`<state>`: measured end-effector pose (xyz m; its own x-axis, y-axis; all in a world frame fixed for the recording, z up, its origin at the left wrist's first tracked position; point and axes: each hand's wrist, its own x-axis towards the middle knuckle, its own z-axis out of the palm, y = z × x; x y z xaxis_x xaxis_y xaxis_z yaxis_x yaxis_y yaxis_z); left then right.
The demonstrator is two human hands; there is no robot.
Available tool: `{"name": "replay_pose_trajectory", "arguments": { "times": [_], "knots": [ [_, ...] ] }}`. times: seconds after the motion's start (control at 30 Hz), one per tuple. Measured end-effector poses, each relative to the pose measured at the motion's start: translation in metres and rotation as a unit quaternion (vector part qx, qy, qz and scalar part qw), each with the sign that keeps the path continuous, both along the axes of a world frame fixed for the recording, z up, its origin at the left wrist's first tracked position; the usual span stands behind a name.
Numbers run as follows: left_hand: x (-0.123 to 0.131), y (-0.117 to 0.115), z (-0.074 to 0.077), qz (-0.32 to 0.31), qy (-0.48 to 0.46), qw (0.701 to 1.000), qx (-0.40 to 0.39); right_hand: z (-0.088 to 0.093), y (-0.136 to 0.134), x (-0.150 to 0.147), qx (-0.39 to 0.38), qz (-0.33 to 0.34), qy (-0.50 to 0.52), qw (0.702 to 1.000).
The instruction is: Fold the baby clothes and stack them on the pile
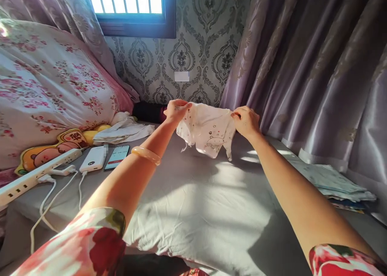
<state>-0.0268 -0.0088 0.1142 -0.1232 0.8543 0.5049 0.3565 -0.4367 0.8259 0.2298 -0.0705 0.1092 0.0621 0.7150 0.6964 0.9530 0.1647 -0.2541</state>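
Observation:
A small white baby top (208,124) with a printed cartoon animal and dotted sleeves hangs in the air above the grey bed sheet (193,203). My left hand (177,109) pinches its upper left part. At the opposite upper corner, my right hand (246,122) grips the cloth between thumb and fingers. The top is stretched between both hands, its lower edge and a tie dangling loose. How the fingers fold around the fabric is partly hidden.
On the left lie a power strip (42,174) with white cables, a white power bank (93,159), a phone (117,157), a cartoon cushion (54,150) and crumpled white cloth (123,128). Folded clothes (335,181) lie right, beside the curtain (317,78).

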Motion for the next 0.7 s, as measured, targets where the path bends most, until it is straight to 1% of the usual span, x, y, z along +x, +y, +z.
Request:
{"name": "replay_pose_trajectory", "arguments": {
  "times": [0.03, 0.13, 0.17, 0.2, 0.23, 0.27, 0.33, 0.37, 0.4, 0.43, 0.47, 0.5, 0.53, 0.57, 0.6, 0.63, 0.67, 0.7],
  "knots": [
    [0.000, 0.001, -0.002, 0.016, 0.003, 1.000, 0.000, 0.000, 0.000, 0.000, 0.008, -0.011, 0.012, 1.000],
    [-0.001, -0.001, -0.004, 0.018, 0.019, 1.000, -0.010, 0.001, -0.003, 0.000, -0.009, -0.023, 0.049, 0.999],
    [-0.004, -0.002, -0.003, 0.013, 0.015, 1.000, -0.014, 0.003, -0.006, 0.001, -0.022, -0.012, 0.070, 0.997],
    [-0.008, -0.003, -0.001, -0.003, 0.010, 1.000, -0.019, 0.006, -0.011, 0.003, -0.044, 0.015, 0.100, 0.994],
    [-0.013, -0.005, 0.001, -0.036, 0.004, 0.999, -0.030, 0.009, -0.016, 0.005, -0.081, 0.060, 0.138, 0.985],
    [-0.019, -0.006, 0.004, -0.087, 0.001, 0.995, -0.045, 0.012, -0.021, 0.008, -0.128, 0.122, 0.179, 0.968],
    [-0.029, -0.008, 0.009, -0.222, -0.001, 0.972, -0.078, 0.018, -0.028, 0.013, -0.225, 0.249, 0.250, 0.908],
    [-0.033, -0.008, 0.011, -0.278, -0.001, 0.956, -0.094, 0.020, -0.029, 0.015, -0.252, 0.282, 0.275, 0.884],
    [-0.034, -0.008, 0.012, -0.308, 0.001, 0.945, -0.110, 0.021, -0.029, 0.015, -0.260, 0.282, 0.290, 0.877],
    [-0.034, -0.008, 0.012, -0.304, 0.005, 0.945, -0.122, 0.020, -0.027, 0.016, -0.251, 0.252, 0.297, 0.886],
    [-0.031, -0.008, 0.012, -0.267, 0.011, 0.955, -0.131, 0.019, -0.025, 0.015, -0.231, 0.202, 0.296, 0.905],
    [-0.028, -0.008, 0.011, -0.213, 0.017, 0.967, -0.136, 0.018, -0.022, 0.015, -0.209, 0.150, 0.293, 0.921],
    [-0.024, -0.008, 0.011, -0.163, 0.022, 0.977, -0.136, 0.016, -0.021, 0.015, -0.196, 0.116, 0.292, 0.929],
    [-0.020, -0.008, 0.011, -0.134, 0.023, 0.982, -0.132, 0.015, -0.020, 0.015, -0.201, 0.115, 0.299, 0.926],
    [-0.017, -0.008, 0.012, -0.136, 0.017, 0.982, -0.131, 0.015, -0.021, 0.016, -0.219, 0.148, 0.317, 0.911],
    [-0.016, -0.009, 0.013, -0.164, 0.007, 0.978, -0.131, 0.015, -0.023, 0.017, -0.245, 0.202, 0.343, 0.884],
    [-0.015, -0.009, 0.014, -0.205, -0.003, 0.969, -0.135, 0.016, -0.025, 0.018, -0.270, 0.258, 0.369, 0.851],
    [-0.015, -0.008, 0.015, -0.239, -0.009, 0.961, -0.140, 0.017, -0.028, 0.020, -0.285, 0.294, 0.389, 0.825]
  ]
}}
